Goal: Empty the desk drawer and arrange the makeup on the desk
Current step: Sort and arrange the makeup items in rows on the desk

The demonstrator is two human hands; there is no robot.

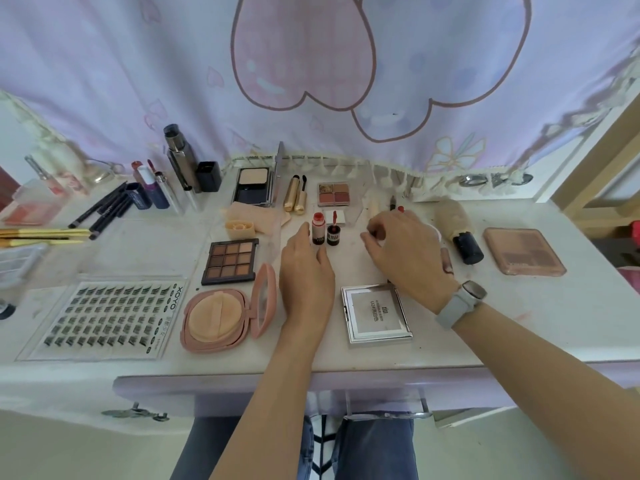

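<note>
Seemingly to keep it upright, the left hand point(304, 268) rests straight-fingered against the lip tint bottle point(318, 229), while just right of it the right hand point(403, 247) pinches something small (unidentifiable).

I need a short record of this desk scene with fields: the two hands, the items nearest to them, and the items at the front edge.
left hand: left hand rests on the desk, fingers straight, beside the red lip tint bottle
right hand: right hand has curled fingers over a small item; the item is hidden
wrist: grey watch on the right arm
lip tint cap: stands upright beside the bottle, wand pointing up
front edge: lash tray, open pink cushion compact, silver compact
right side: powder brush, pink palette
</note>
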